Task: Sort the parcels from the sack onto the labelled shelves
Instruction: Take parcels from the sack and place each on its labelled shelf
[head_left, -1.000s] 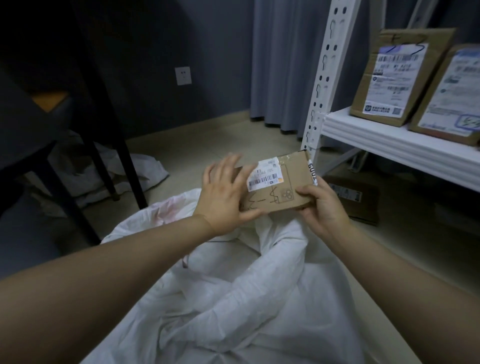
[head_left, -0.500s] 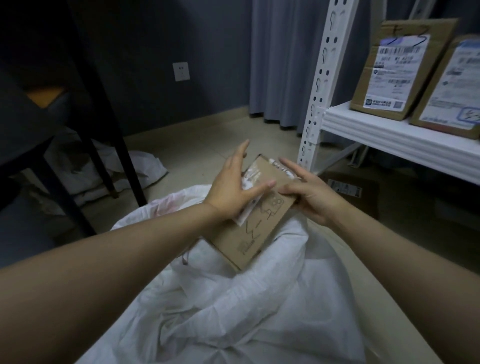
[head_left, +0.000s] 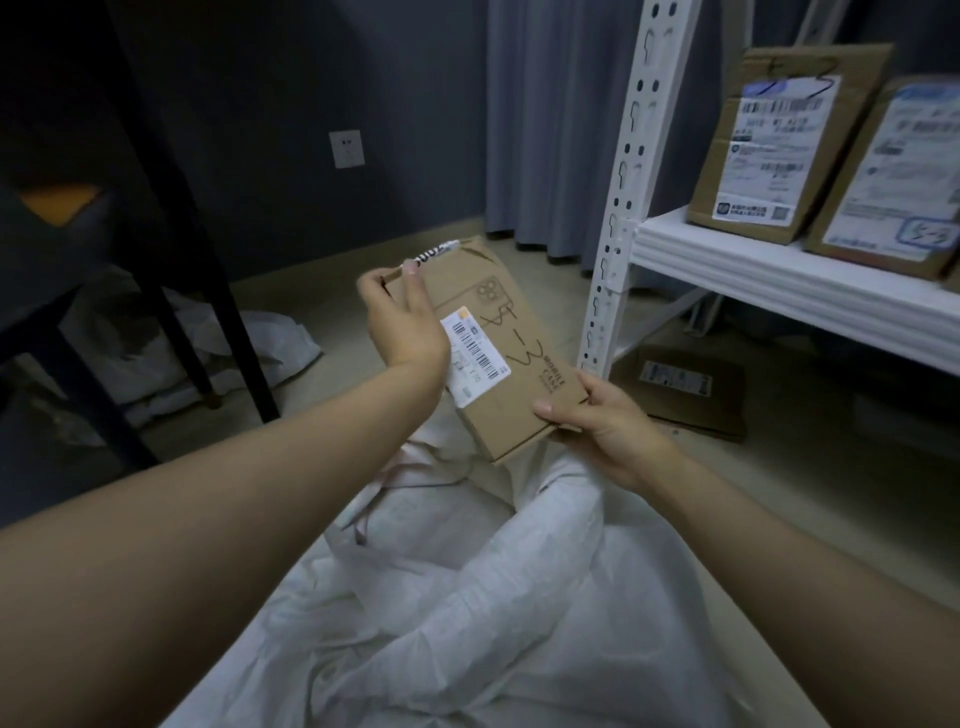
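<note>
Flat parcel (head_left: 506, 317) held in the air above the mouth of the sack (head_left: 467, 597), label face up. Its long axis runs far-left to near-right. The left hand (head_left: 402, 317) grips the far end; the right hand (head_left: 602, 423) pinches the near end. To the right lies the shelf (head_left: 779, 275), front left corner closest; right hand is nearer, so judged to lead the placing
</note>
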